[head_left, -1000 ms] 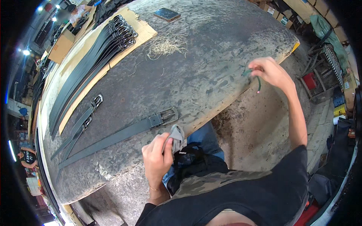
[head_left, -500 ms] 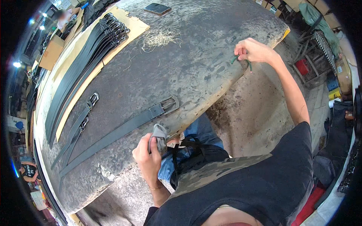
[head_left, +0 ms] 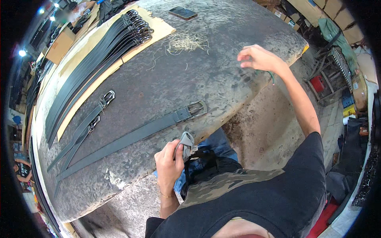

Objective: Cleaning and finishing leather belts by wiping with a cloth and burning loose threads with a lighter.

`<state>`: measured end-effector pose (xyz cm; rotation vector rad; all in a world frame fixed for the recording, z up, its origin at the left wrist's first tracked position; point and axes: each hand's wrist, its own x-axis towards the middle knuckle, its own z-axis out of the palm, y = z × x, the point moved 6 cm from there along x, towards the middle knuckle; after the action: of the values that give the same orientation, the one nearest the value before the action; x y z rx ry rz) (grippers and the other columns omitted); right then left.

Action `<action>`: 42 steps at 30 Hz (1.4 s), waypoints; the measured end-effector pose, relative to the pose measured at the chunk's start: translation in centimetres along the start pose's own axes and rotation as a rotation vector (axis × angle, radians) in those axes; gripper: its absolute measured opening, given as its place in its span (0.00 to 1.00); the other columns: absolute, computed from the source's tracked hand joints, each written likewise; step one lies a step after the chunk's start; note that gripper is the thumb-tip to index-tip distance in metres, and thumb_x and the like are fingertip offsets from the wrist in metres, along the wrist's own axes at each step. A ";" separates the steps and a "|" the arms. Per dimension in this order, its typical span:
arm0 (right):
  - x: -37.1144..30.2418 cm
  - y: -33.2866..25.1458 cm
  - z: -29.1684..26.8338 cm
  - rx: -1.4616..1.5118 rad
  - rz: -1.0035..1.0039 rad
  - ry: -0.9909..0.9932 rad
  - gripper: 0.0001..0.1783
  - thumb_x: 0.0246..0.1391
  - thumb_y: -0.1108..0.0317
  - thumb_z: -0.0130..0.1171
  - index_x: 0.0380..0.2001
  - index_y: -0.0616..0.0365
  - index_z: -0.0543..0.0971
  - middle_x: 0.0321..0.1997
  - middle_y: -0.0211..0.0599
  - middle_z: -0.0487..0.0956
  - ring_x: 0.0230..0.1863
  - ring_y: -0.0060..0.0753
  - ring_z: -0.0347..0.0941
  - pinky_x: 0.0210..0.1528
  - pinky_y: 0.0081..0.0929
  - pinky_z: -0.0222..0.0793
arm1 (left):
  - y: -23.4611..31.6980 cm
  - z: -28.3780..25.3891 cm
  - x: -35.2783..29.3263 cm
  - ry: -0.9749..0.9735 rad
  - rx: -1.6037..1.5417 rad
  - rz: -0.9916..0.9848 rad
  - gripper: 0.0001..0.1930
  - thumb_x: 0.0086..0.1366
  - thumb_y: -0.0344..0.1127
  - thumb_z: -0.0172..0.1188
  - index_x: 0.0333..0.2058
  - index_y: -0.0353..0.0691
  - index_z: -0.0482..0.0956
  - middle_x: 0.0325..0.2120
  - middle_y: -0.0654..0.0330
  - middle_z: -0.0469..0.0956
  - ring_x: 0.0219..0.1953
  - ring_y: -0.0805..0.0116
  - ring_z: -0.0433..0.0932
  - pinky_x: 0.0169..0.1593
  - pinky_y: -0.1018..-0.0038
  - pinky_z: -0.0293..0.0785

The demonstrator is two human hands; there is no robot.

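Note:
My left hand (head_left: pixel 170 160) is closed around a bunched grey cloth (head_left: pixel 185 143), just off the table's near edge. A dark leather belt (head_left: pixel 131 139) lies flat beside it, its silver buckle (head_left: pixel 197 108) toward the right and white stitching by the buckle. Over the right part of the table, my right hand (head_left: pixel 260 58) has its fingers apart and holds nothing. Partly hidden under its wrist, a thin green curved thing (head_left: pixel 271 76) lies at the table edge; its kind is too small to tell. Two more belts (head_left: pixel 81 129) with buckles rest overlapping at the left.
A row of dark belts (head_left: pixel 91 71) with buckles lies on tan cardboard (head_left: pixel 162 28) at the far left. Beyond the middle sit a heap of pale thread scraps (head_left: pixel 187 42) and a phone (head_left: pixel 183 12). A wooden frame (head_left: pixel 327 85) with a red item stands on the floor at right.
My right hand has let go of the green thing at the table edge, and its fingers have spread. My left hand still grips the cloth. The whole view has shifted slightly.

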<state>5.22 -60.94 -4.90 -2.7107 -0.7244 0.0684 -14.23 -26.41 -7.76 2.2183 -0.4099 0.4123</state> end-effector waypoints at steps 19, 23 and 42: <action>12.5 1.3 2.3 -0.095 0.003 -0.205 0.28 0.31 0.56 0.77 0.19 0.62 0.68 0.17 0.38 0.69 0.23 0.33 0.67 0.25 0.35 0.62 | -1.3 -0.2 -0.5 0.034 -0.140 0.078 0.03 0.57 0.25 0.60 0.31 0.36 0.77 0.22 0.57 0.77 0.19 0.60 0.76 0.23 0.72 0.69; 13.8 4.2 -0.5 -0.006 0.120 0.243 0.27 0.40 0.57 0.72 0.15 0.59 0.62 0.14 0.32 0.63 0.20 0.29 0.60 0.22 0.35 0.58 | -1.2 0.2 -0.5 0.000 -0.144 0.124 0.03 0.57 0.25 0.60 0.31 0.37 0.76 0.22 0.58 0.76 0.19 0.61 0.76 0.23 0.71 0.69; 15.9 -7.9 5.6 -0.106 -0.143 -0.101 0.28 0.37 0.48 0.73 0.21 0.63 0.72 0.19 0.45 0.75 0.25 0.45 0.74 0.30 0.40 0.69 | -0.8 0.5 -0.5 0.082 -0.025 0.123 0.04 0.55 0.24 0.61 0.30 0.37 0.76 0.18 0.60 0.74 0.15 0.64 0.73 0.20 0.72 0.66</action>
<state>14.55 -44.94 -6.90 -2.7626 -0.9752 0.1367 -14.25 -26.28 -8.82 2.1503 -0.5068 0.5590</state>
